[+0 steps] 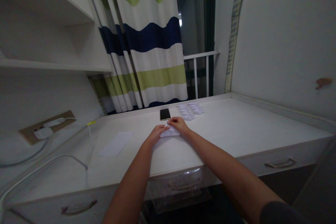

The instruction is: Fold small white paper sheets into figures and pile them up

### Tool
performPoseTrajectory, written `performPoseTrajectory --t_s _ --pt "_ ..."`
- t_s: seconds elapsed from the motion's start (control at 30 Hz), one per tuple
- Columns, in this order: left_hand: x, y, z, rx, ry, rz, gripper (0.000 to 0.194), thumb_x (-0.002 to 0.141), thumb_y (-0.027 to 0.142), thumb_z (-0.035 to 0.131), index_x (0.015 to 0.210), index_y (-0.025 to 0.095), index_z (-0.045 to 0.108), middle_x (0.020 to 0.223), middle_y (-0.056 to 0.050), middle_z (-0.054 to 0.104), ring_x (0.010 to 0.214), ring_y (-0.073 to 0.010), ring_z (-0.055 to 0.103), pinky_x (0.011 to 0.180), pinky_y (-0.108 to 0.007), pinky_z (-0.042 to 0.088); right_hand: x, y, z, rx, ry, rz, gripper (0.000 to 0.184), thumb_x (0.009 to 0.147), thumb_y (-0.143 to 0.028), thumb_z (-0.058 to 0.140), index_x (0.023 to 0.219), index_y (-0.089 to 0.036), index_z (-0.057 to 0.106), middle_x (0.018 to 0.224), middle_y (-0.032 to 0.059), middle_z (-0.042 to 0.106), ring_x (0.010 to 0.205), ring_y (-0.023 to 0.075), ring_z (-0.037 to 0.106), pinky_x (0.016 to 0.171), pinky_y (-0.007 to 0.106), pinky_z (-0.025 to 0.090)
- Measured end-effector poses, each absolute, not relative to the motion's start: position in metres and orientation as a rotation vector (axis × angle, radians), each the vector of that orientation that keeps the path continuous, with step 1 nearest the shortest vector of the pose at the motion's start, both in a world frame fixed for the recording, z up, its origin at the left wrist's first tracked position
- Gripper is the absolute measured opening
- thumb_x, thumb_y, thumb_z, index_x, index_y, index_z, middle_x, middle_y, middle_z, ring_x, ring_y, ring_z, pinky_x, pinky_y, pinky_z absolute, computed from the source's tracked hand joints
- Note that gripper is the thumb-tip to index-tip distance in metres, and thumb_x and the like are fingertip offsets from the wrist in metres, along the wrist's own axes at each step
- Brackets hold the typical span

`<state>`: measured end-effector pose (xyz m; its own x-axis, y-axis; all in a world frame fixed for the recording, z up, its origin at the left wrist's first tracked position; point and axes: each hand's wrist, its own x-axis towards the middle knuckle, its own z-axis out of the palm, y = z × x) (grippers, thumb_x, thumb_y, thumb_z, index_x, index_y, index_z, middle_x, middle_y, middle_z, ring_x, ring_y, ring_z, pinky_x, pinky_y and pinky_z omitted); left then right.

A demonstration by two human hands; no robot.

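The left hand (155,134) and right hand (179,125) meet over a small folded paper (171,132) that lies on the white tabletop (231,129), close to its front edge. The fingers (170,121) of the right hand are pinched on the paper's upper edge, while those of the left hand curl against its left side, so both hands are gripping it and neither has released it. The exact fold is partly hidden behind them.

Just beyond the hands, a black phone (165,114) lies flat with its screen up. To its right is a loose cluster of small folded papers (189,111), near the back of the tabletop. A flat white sheet (116,144) lies well to the left of the hands, and a white cable (44,168) curves across the left end, near a wall socket panel (47,127) with white plugs in it.

Above the tabletop, a white shelf (52,64) juts from the left. Behind the back edge hangs a curtain (147,42) with green, navy and white waves, beside a white railing (201,56). Drawers with curved handles run along the front.
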<state>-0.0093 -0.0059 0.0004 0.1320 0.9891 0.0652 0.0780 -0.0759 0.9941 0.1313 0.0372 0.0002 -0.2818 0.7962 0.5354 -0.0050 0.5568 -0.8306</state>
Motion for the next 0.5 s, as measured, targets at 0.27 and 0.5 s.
performPoseTrajectory --t_s 0.27,0.5 --pt "-0.0121 -0.0021 -0.0036 1.462 1.205 1.061 0.033 0.051 0.043 0.069 0.058 0.012 0.059 0.048 0.001 0.054 0.045 -0.0105 0.047 0.044 -0.022 0.026 0.1317 0.0305 0.0056 -0.683 -1.686 0.987 0.023 0.061 -0.035 0.060 0.062 -0.013 0.064 0.059 0.0018 0.060 0.056 0.0111 0.049 0.053 0.023 0.035" --pt "-0.0106 -0.0056 -0.0018 1.514 1.217 1.070 0.032 0.051 0.041 0.069 0.060 0.012 0.063 0.050 -0.002 0.057 0.052 -0.0145 0.052 0.046 -0.023 0.030 0.1307 0.0294 0.0062 -0.719 -1.705 1.025 0.027 0.061 -0.038 0.060 0.061 -0.012 0.066 0.058 0.0031 0.061 0.055 0.0117 0.050 0.050 0.022 0.033"
